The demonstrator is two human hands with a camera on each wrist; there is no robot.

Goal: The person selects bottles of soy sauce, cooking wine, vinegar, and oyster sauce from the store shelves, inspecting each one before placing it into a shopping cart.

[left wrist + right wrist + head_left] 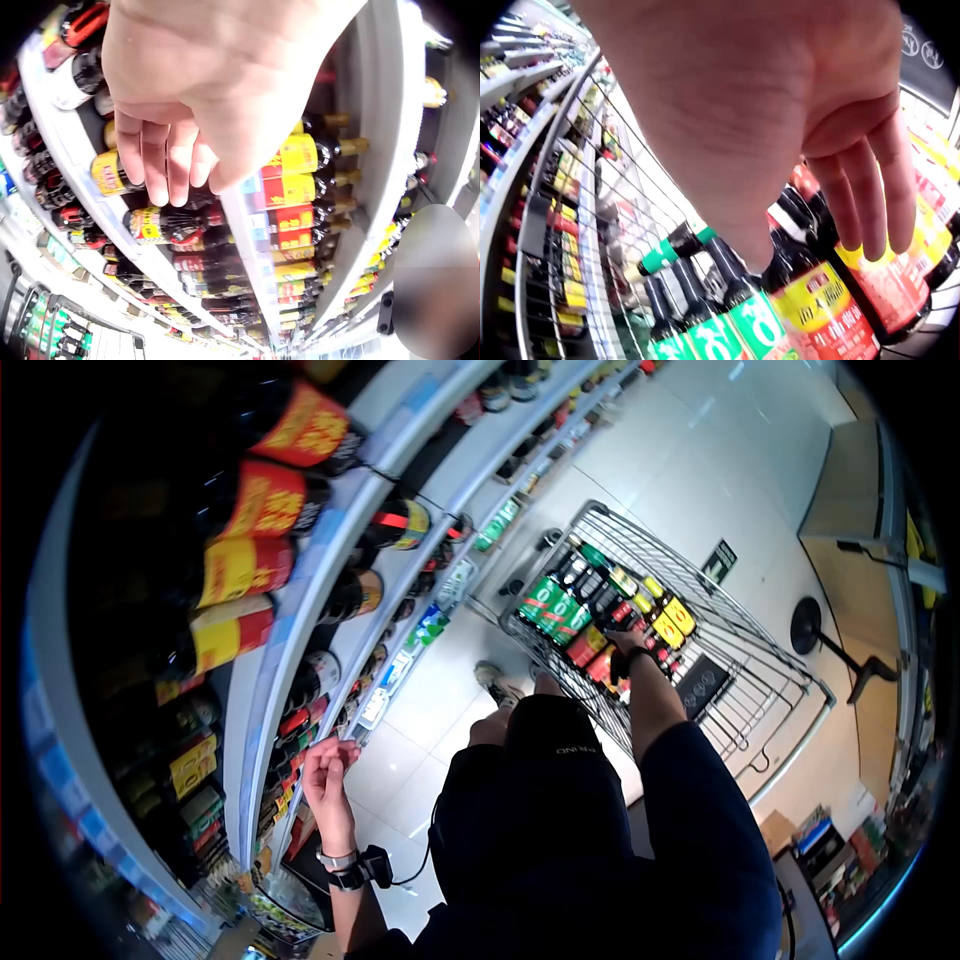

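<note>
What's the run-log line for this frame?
left hand: open, at shelf edge | right hand: open, over bottles in cart

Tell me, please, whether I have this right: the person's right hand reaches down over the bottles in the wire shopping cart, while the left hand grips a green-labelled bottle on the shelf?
Not quite. The left hand holds nothing: in the left wrist view its fingers hang loose in front of the shelf bottles, which carry red and yellow labels. The right hand does reach over the bottles in the cart.
</note>
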